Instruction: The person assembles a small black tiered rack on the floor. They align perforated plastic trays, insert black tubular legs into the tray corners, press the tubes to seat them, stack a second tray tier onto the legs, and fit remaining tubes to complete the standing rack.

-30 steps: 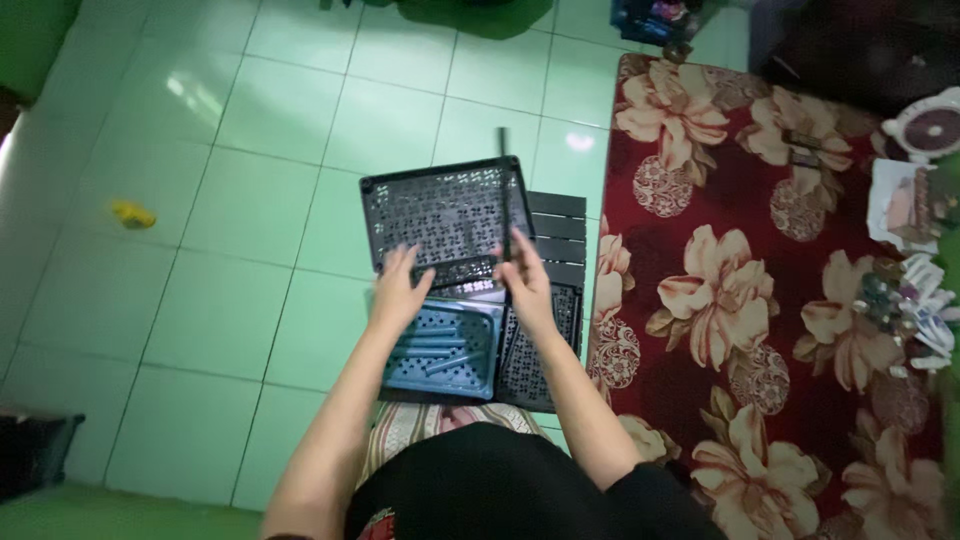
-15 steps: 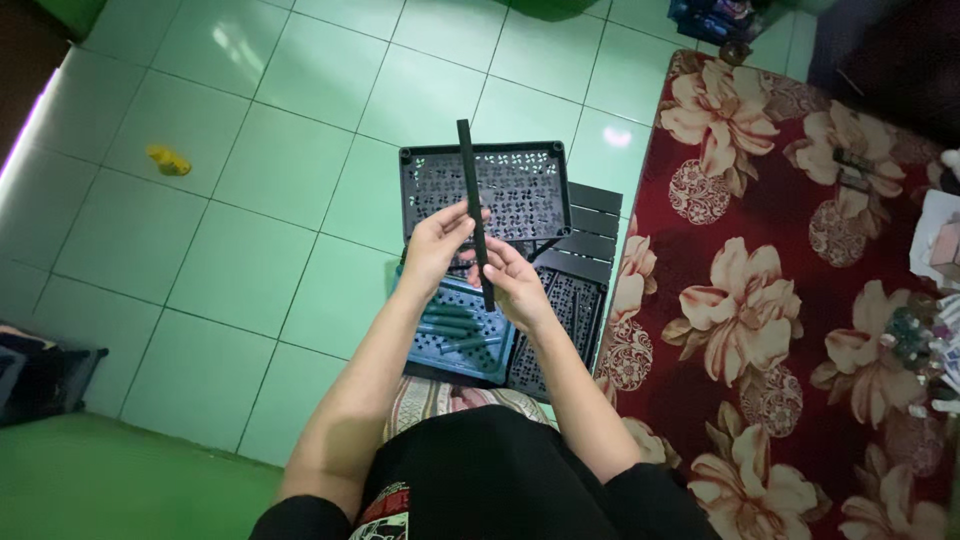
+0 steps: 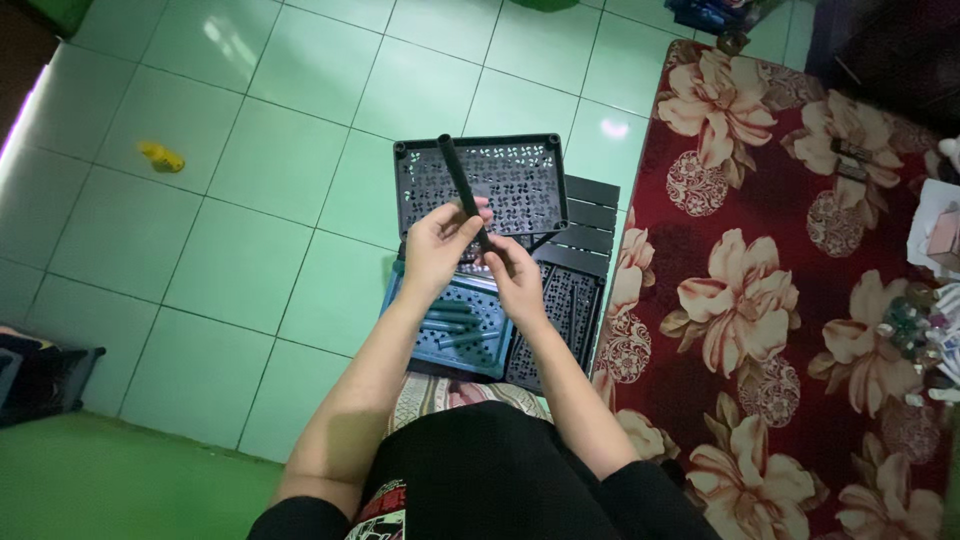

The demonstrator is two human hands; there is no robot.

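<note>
My left hand (image 3: 437, 248) and my right hand (image 3: 510, 272) both grip the lower end of a thin black rod (image 3: 456, 178), which slants up and to the left above a black perforated plastic shelf panel (image 3: 520, 185). Below my hands lies a blue perforated tray (image 3: 462, 335) with a few dark tubes in it. Another black perforated panel (image 3: 568, 310) lies beside it on the right, and a slatted black panel (image 3: 590, 225) sits under the stack.
Green floor tiles (image 3: 250, 180) surround the panels. A small yellow object (image 3: 162, 156) lies on the tiles at the left. A red floral carpet (image 3: 760, 300) covers the right side, with small bottles and boxes (image 3: 925, 330) at its right edge. A dark bag (image 3: 35, 375) sits at the left edge.
A second ago both hands rested on the panels. They lifted the black rod, and it has since tilted from nearly upright to slanting left. The view has shifted slightly.
</note>
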